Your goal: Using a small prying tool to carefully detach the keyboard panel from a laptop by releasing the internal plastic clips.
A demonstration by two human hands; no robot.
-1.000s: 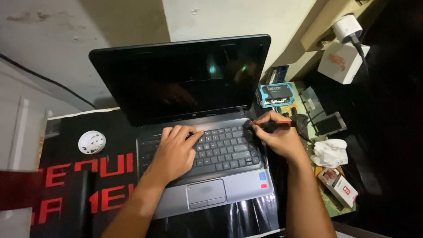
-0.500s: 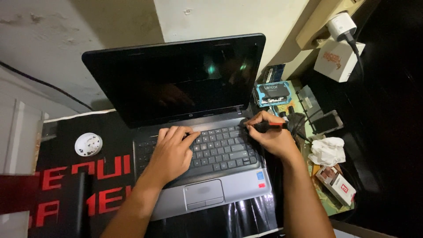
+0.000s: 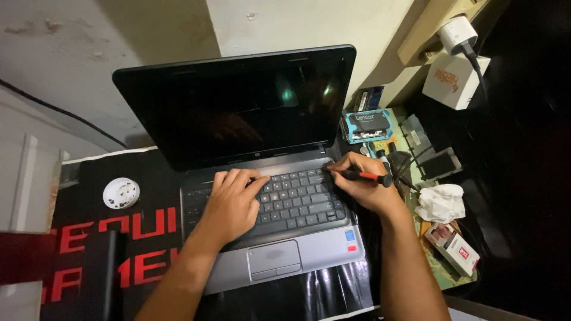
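The left hand (image 3: 231, 205) is laid flat on the laptop keyboard (image 3: 297, 202) — fingers spread. A red-and-black screwdriver (image 3: 363, 176) is gripped in the right hand (image 3: 363, 189) — tip at the keyboard's upper right corner.

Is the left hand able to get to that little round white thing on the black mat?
Probably yes. The left hand rests flat on the laptop keyboard and holds nothing, and the round white thing lies to its left on the black mat with nothing between them.
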